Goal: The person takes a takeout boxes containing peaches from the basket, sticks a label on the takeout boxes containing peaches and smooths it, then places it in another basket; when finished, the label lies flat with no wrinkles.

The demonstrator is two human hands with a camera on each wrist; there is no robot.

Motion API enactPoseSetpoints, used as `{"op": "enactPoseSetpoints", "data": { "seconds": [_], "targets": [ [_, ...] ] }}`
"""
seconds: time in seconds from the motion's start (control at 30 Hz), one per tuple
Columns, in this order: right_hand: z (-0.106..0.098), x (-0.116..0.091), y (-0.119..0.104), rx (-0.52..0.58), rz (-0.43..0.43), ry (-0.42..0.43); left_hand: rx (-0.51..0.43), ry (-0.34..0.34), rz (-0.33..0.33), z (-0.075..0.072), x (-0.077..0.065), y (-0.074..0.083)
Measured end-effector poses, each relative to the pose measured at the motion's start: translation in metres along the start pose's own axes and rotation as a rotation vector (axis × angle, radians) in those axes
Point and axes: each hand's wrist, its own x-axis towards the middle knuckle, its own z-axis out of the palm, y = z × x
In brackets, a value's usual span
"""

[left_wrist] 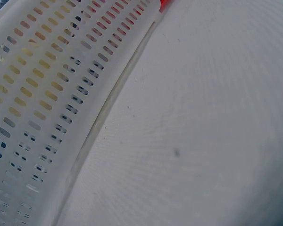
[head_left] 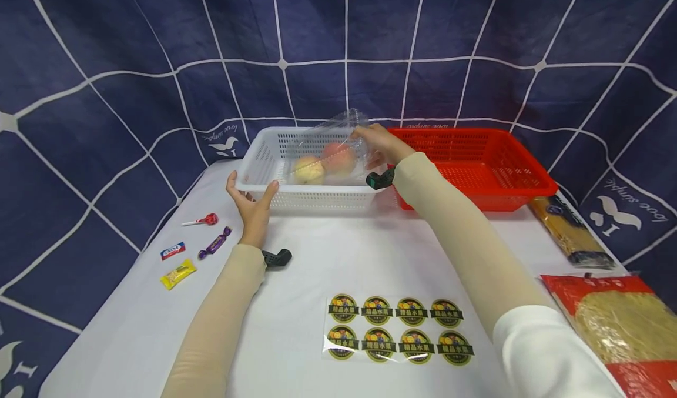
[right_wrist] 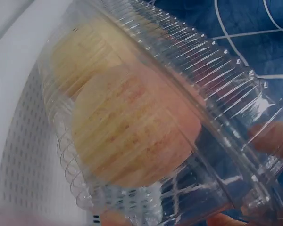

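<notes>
My right hand (head_left: pixel 385 145) grips the right end of a clear plastic fruit box (right_wrist: pixel 217 155), with fingers at its ribbed edge. Inside the box are two round fruits, one mostly yellow (head_left: pixel 308 170) and one redder (head_left: pixel 338 158). The box sits tilted within the white perforated basket (head_left: pixel 317 197), its upper edge rising above the back rim. At that basket's front left corner, my left hand (head_left: pixel 254 213) holds on, thumb at the front rim and fingers at the left side. The left wrist view shows the basket's slotted wall (left_wrist: pixel 47 84) but no hand.
A red basket (head_left: pixel 476 198) stands to the right of the white one. On the left lie a lollipop (head_left: pixel 210 218) and several wrapped sweets (head_left: pixel 215 244). A sheet of round stickers (head_left: pixel 396 327) lies in front. Packaged food (head_left: pixel 619 321) lines the right edge.
</notes>
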Motion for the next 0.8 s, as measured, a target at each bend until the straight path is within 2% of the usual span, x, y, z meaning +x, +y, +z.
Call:
{"op": "enactPoseSetpoints", "data": {
  "seconds": [0.17, 0.43, 0.63, 0.8],
  "targets": [
    [-0.015, -0.011, -0.006, -0.039, -0.031, 0.034, 0.016, -0.002, -0.005, 0.000, 0.000, 0.001],
    [-0.048, -0.027, 0.004, -0.068, -0.085, 0.069, 0.006, -0.011, 0.018, 0.003, -0.004, 0.004],
    [-0.068, -0.040, 0.015, 0.020, -0.103, 0.112, 0.024, -0.003, 0.014, 0.003, -0.004, 0.003],
    [-0.078, -0.051, 0.034, 0.126, -0.145, 0.108, 0.013, -0.024, -0.002, 0.004, -0.014, 0.026]
  ]
}}
